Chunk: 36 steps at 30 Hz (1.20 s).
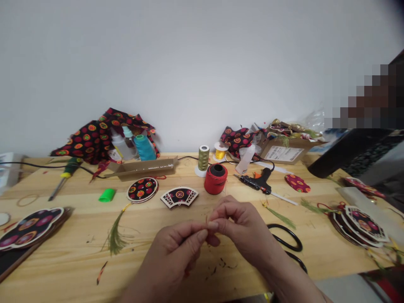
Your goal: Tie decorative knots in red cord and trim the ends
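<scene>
Over the wooden table (72,265), the left hand (172,256) and the right hand (241,225) are both closed, pinching a thin reddish thread (207,220) between the fingertips, near of a red thread spool (215,179).

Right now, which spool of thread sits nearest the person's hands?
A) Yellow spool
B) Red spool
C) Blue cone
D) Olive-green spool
B: the red spool stands just beyond the right hand, closer than the olive-green spool behind it.
</scene>
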Each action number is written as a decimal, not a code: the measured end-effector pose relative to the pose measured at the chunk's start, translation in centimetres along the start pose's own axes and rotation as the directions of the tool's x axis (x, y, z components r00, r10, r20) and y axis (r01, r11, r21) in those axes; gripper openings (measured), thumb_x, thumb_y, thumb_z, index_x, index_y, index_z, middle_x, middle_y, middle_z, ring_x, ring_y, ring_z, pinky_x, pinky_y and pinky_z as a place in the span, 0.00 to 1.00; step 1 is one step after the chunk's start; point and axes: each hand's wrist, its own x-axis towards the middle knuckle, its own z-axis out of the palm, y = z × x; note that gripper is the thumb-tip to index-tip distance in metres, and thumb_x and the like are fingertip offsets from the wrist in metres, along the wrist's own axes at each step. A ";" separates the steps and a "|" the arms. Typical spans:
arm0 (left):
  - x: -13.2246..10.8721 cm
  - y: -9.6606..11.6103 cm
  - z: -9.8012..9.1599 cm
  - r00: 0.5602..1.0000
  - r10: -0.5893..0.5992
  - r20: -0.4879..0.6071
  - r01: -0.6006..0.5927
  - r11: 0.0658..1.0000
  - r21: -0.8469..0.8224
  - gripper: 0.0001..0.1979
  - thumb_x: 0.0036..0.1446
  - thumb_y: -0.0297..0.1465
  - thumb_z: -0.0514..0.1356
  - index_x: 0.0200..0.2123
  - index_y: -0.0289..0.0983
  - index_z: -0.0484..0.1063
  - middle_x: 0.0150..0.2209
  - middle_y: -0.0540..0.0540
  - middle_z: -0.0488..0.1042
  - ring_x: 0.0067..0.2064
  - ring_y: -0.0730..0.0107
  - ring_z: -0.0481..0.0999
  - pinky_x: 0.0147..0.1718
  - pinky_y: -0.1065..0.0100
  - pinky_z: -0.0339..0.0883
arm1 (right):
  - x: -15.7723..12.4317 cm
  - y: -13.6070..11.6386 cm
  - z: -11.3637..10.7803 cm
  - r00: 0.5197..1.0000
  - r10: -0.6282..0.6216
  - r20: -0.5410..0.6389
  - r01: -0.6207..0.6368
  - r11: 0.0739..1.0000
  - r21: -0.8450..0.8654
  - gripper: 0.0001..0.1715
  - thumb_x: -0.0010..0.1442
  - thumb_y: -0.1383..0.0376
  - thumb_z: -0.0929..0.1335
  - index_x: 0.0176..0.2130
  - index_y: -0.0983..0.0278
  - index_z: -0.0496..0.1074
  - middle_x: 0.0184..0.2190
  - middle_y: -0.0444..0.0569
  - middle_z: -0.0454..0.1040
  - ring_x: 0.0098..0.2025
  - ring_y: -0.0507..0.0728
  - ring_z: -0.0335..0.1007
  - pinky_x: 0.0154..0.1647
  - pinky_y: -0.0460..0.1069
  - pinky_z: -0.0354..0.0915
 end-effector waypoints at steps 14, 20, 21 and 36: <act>1.0 -0.5 -0.1 0.996 0.032 -0.084 -0.037 0.998 -0.058 0.10 0.49 0.37 0.62 0.29 0.37 0.79 0.20 0.52 0.67 0.24 0.74 0.62 0.23 0.73 0.55 | 1.2 -2.8 -2.2 0.954 -0.237 -0.186 0.189 0.952 -0.241 0.07 0.50 0.67 0.69 0.21 0.64 0.70 0.23 0.42 0.68 0.30 0.53 0.62 0.33 0.48 0.58; 1.5 -1.1 -0.8 0.993 0.025 -0.112 -0.018 0.998 0.067 0.10 0.51 0.37 0.59 0.31 0.40 0.78 0.30 0.49 0.76 0.38 0.62 0.71 0.38 0.67 0.60 | 1.7 -4.9 -3.5 0.906 -0.367 -0.212 0.291 0.903 -0.318 0.09 0.53 0.67 0.69 0.22 0.63 0.71 0.24 0.41 0.70 0.31 0.51 0.64 0.36 0.48 0.58; 1.6 -1.1 -0.9 0.994 0.032 -0.103 -0.023 0.996 0.089 0.10 0.52 0.38 0.59 0.31 0.40 0.77 0.30 0.49 0.77 0.38 0.61 0.71 0.39 0.66 0.60 | 1.7 -5.3 -3.7 0.897 -0.385 -0.218 0.306 0.896 -0.323 0.09 0.53 0.68 0.69 0.22 0.63 0.71 0.24 0.41 0.70 0.31 0.51 0.64 0.36 0.48 0.58; -0.4 0.8 -2.0 0.949 0.085 -0.305 -0.049 0.991 0.122 0.09 0.45 0.38 0.64 0.28 0.40 0.79 0.24 0.47 0.73 0.24 0.72 0.66 0.21 0.74 0.58 | 1.6 -7.0 -3.2 0.803 -0.579 -0.142 0.405 0.704 -0.583 0.10 0.51 0.72 0.70 0.20 0.63 0.71 0.22 0.41 0.70 0.30 0.52 0.63 0.36 0.50 0.59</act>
